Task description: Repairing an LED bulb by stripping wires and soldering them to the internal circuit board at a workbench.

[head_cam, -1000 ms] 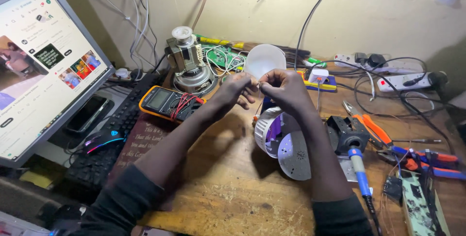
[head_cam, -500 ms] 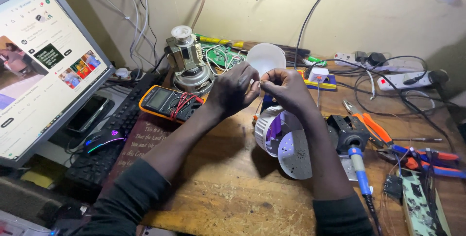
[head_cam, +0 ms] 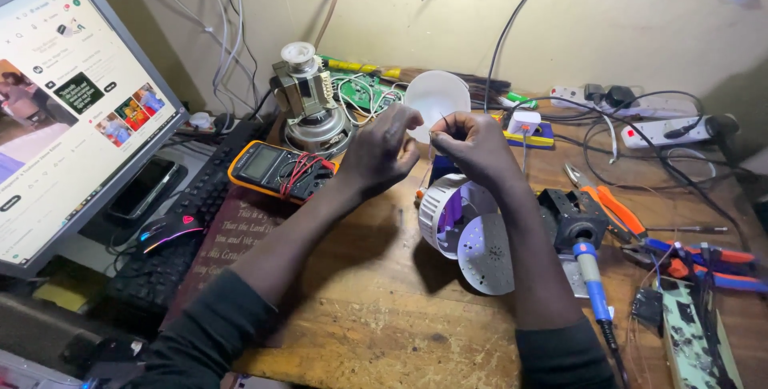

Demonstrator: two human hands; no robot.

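Observation:
My left hand and my right hand meet above the wooden bench, fingertips pinched on a thin wire that runs down between them. Just below stands a white ribbed lamp housing with a purple inside, and a round perforated metal disc leans against it. A white dome-shaped diffuser sits just behind my fingers. Both forearms wear dark sleeves.
A yellow multimeter with red leads lies left of my hands, a small motor and green circuit board behind. A blue-handled soldering iron, orange pliers, a power strip lie right. Monitor, keyboard and mouse stand left.
My hands stay together at the same spot; the fingers have shifted slightly on the wire. Nothing else on the bench has moved.

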